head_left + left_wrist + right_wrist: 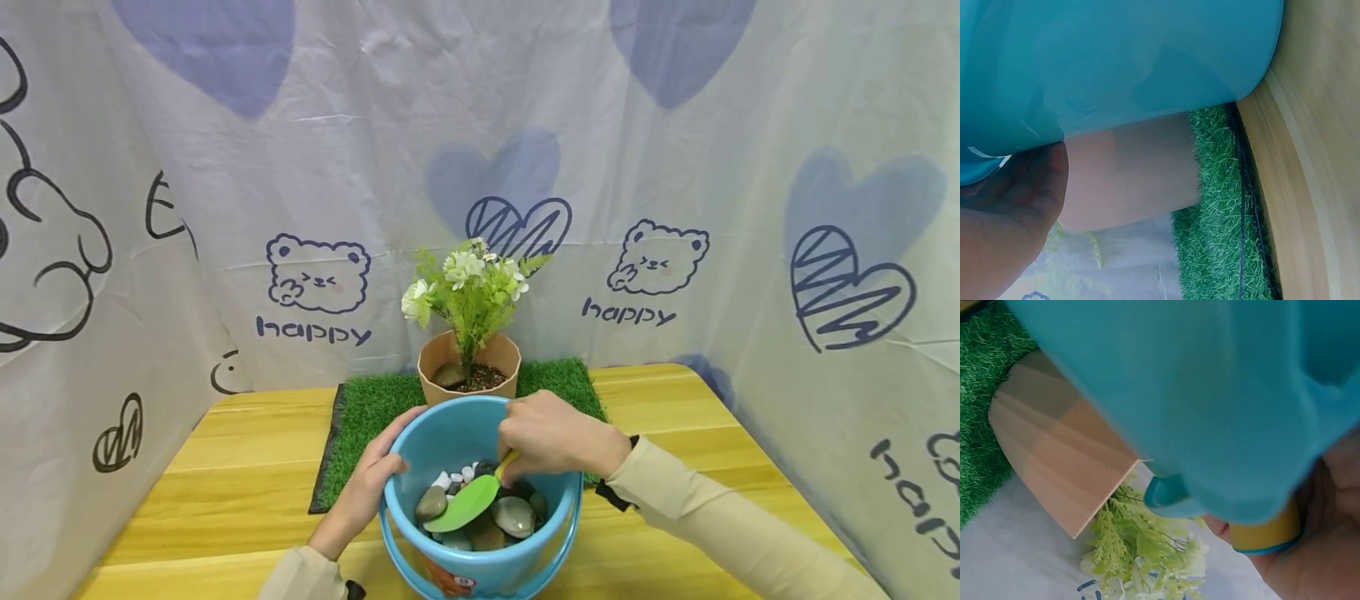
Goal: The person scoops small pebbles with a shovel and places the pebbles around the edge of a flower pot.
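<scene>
A blue bucket [480, 575] stands at the table's front, holding several dark and grey stones [514, 517] and small white pebbles [442, 481]. My left hand [370, 477] grips its left rim, thumb over the edge; in the left wrist view the left hand [1016, 212] lies against the bucket wall [1122, 62]. My right hand [547, 435] reaches over the right side of the opening, curled round the yellow handle of a green shovel [467, 503], whose blade lies on the stones. The right wrist view shows the yellow handle [1266, 532] in the right hand [1322, 550].
Behind the bucket, a tan pot [431, 367] with soil, a stone and a white-flowered plant [472, 292] stands on a green grass mat [375, 408]. Beneath is a yellow wooden table [247, 467]. Patterned cloth [405, 100] hangs behind and at both sides.
</scene>
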The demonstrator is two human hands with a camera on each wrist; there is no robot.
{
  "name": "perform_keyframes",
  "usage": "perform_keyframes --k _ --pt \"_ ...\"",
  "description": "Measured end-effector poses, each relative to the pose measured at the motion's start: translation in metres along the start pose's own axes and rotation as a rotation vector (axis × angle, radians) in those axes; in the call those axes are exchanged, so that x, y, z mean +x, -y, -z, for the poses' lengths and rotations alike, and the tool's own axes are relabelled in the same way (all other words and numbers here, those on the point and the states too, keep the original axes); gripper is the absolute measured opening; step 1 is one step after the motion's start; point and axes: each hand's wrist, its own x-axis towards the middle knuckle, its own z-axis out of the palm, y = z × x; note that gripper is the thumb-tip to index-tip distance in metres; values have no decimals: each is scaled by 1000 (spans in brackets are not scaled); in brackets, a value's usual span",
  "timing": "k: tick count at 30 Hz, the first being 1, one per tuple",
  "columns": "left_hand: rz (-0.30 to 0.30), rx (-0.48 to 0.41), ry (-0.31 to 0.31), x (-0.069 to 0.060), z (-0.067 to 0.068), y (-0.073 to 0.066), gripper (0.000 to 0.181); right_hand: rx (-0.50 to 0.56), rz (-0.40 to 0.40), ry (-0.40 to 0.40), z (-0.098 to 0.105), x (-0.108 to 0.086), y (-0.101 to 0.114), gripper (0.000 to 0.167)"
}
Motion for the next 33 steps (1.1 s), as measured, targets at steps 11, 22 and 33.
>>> perform_keyframes --k 11,22,33 --pt "-3 3 -5 -1 0 0 71 -11 -57 -12 -4 14 -3 18" --pt "0 16 -14 0 1 1 71 -85 -24 -51 -13 19 -4 19" --pt "-8 22 -6 -1 0 1 71 -82 -3 -149 -27 12 -7 21"
